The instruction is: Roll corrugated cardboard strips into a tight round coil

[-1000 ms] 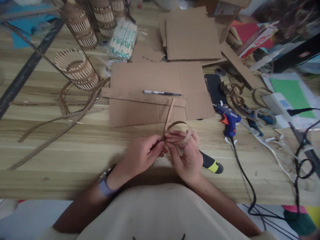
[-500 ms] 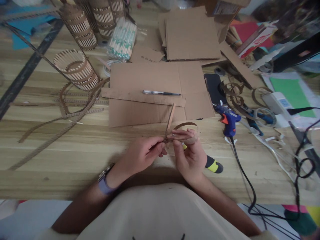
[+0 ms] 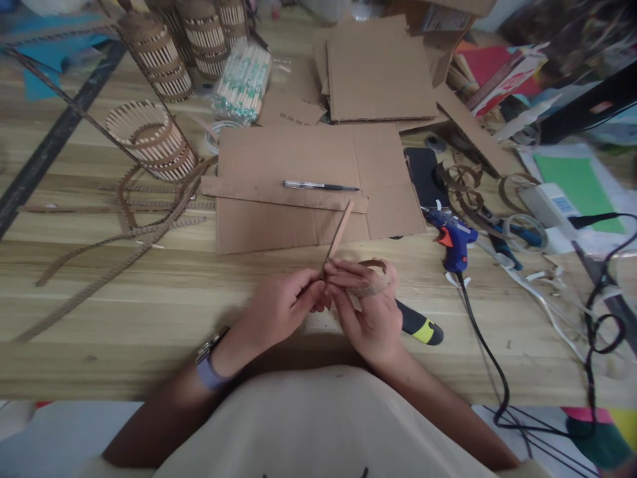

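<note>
Close to the table's front edge, my two hands meet over a narrow cardboard strip (image 3: 340,230). One end of the strip points up and away from me over the flat cardboard sheet (image 3: 269,229); its other part curls into a loop around the fingers on the right. My left hand (image 3: 286,302) is closed, pinching the strip between thumb and fingers. My right hand (image 3: 371,312) is also closed on it, thumb and fingertips pressed together beside the left fingertips. Under the right hand lies a black and yellow tool handle (image 3: 423,326), its other end hidden.
A pen (image 3: 321,186) rests on the cardboard sheet. To the right lie a blue glue gun (image 3: 454,236) with its black cable and a dark phone (image 3: 422,176). On the left are a stick basket (image 3: 154,143) and loose cardboard strips (image 3: 149,242). Stacked cardboard (image 3: 381,73) lies behind.
My right hand has turned and shifted slightly left, closer to the left fingertips. The strip's loop has drawn in tighter around the fingers, and more of the tool handle shows.
</note>
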Action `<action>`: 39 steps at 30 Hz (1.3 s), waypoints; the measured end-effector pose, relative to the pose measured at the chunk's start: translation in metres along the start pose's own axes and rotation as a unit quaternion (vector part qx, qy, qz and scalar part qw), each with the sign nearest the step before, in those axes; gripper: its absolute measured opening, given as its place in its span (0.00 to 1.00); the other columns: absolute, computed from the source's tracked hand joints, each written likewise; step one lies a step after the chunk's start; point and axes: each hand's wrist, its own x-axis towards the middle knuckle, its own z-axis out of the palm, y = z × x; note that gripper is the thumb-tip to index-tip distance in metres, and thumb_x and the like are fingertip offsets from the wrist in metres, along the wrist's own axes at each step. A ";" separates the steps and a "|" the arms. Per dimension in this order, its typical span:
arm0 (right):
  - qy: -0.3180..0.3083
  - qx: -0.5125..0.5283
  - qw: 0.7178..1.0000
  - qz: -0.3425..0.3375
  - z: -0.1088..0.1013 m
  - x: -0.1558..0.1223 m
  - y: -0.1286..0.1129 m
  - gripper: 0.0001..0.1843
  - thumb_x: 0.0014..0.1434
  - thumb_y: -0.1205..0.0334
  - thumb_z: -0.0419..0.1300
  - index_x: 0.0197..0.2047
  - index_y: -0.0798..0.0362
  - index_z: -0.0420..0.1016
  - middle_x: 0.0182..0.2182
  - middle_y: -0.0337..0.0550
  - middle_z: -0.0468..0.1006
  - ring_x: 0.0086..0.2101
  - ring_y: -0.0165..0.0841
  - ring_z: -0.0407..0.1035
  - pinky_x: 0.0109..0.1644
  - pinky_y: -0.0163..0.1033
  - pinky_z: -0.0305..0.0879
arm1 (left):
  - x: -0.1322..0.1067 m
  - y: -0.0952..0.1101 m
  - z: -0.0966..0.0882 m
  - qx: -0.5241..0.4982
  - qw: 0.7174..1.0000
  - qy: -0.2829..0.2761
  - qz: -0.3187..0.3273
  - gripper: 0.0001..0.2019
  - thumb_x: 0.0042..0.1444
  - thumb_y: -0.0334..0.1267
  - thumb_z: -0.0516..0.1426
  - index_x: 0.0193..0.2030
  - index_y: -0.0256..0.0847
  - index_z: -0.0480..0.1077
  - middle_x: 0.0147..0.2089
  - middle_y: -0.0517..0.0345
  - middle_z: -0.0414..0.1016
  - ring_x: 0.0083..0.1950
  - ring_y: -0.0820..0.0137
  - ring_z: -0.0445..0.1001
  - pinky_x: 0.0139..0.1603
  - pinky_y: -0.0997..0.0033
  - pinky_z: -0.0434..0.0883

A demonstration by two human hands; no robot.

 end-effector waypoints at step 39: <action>0.041 0.139 0.982 0.118 0.008 -0.006 0.001 0.06 0.69 0.67 0.56 0.44 0.45 0.69 0.34 0.38 0.87 0.46 0.40 0.81 0.63 0.58 0.62 | 0.001 0.001 0.000 -0.020 1.000 -0.008 -0.015 0.12 0.69 0.41 0.53 0.40 0.40 0.75 0.31 0.59 0.82 0.33 0.70 0.80 0.33 0.74 0.73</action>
